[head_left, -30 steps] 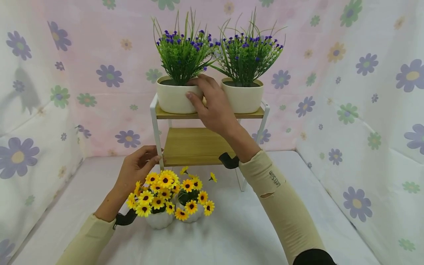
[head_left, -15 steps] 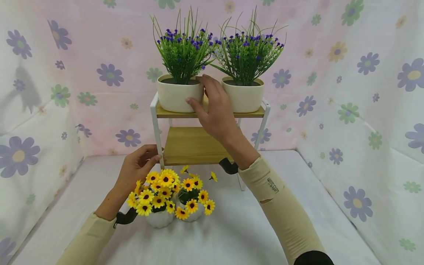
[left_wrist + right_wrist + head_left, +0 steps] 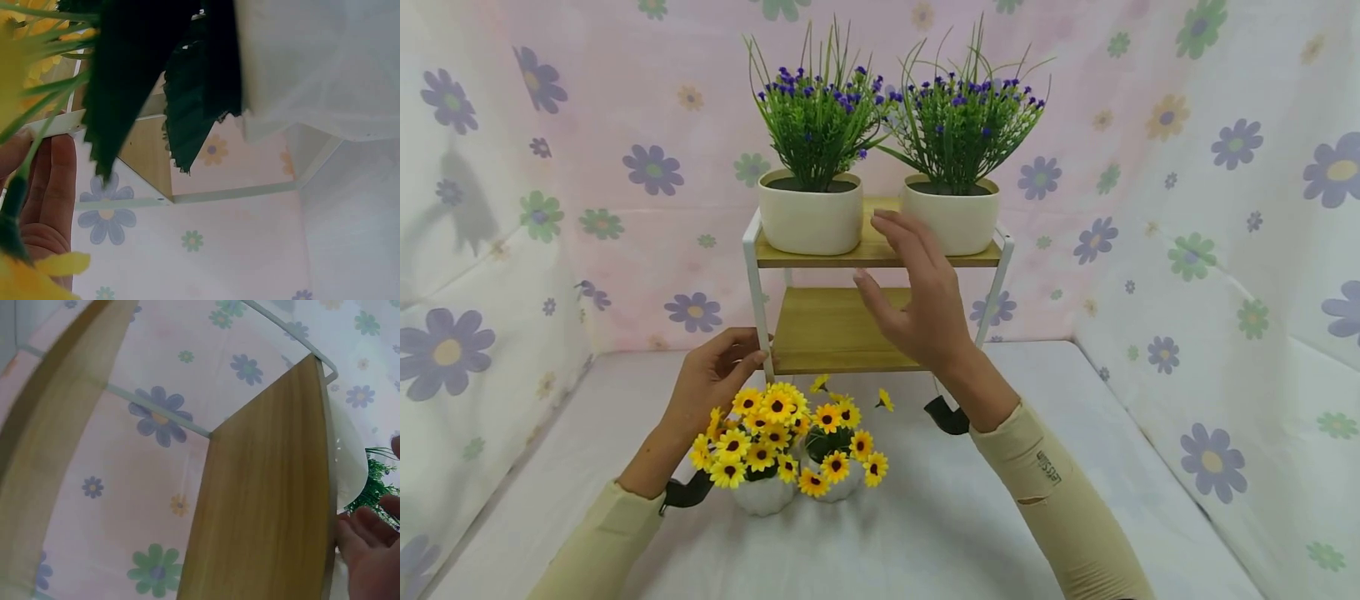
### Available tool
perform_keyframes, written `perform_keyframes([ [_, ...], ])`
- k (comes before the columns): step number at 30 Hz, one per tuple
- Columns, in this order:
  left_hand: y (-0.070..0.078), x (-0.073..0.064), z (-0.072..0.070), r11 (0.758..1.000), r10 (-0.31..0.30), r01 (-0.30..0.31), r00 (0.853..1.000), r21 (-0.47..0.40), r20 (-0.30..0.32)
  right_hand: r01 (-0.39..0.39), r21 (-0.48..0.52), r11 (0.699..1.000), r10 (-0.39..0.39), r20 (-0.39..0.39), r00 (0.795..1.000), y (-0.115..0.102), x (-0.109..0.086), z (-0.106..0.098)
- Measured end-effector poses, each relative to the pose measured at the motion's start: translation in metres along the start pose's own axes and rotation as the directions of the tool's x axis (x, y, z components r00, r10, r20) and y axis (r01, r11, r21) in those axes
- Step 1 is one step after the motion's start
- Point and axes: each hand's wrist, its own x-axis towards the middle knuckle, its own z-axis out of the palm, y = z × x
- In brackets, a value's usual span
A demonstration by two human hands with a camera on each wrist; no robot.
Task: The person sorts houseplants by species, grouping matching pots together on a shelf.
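Note:
A two-tier shelf [image 3: 841, 330] with wooden boards and a white metal frame stands at the centre in the head view. My left hand [image 3: 711, 375] pinches its front left leg between thumb and fingers; the left wrist view shows the white leg [image 3: 59, 127] in that grip. My right hand [image 3: 921, 300] is in front of the upper board with fingers extended, holding nothing. On that board sit two cream oval pots of purple-flowered greenery, the left pot [image 3: 812, 221] and the right pot [image 3: 955, 223]. My right fingers overlap the right pot's lower left side in the head view.
Two small white pots of yellow flowers, a left one [image 3: 762, 493] and a right one [image 3: 835, 483], stand on the white cloth [image 3: 887, 550] before the shelf, beside my left wrist. Flower-printed fabric walls [image 3: 700, 242] enclose the back and both sides.
My right hand has let go of the left cream pot and drawn back down and to the right, fingers spreading. My left hand has stayed on the shelf leg.

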Motion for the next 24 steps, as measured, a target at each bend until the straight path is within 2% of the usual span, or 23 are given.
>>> perform_keyframes([
  [5, 0.0, 0.0, 0.001, 1.0, -0.004, 0.004, 1.0, 0.011, 0.0, 0.083, -0.002, 0.997, -0.083, -0.019, 0.996, 0.003, -0.025, -0.005],
  [11, 0.0, 0.0, 0.0, 1.0, -0.004, 0.004, 1.0, 0.018, -0.002, 0.109, 0.02, 0.994, -0.109, -0.019, 0.994, 0.006, -0.05, -0.007],
  [16, -0.001, -0.001, -0.001, 1.0, -0.005, 0.005, 1.0, 0.009, -0.005, 0.089, 0.045, 0.995, -0.089, -0.007, 0.996, 0.011, -0.078, -0.004],
  [24, 0.0, 0.0, -0.001, 1.0, 0.01, -0.01, 1.0, 0.012, -0.001, 0.03, 0.063, 0.998, -0.036, 0.088, 0.995, 0.02, -0.118, 0.001],
])
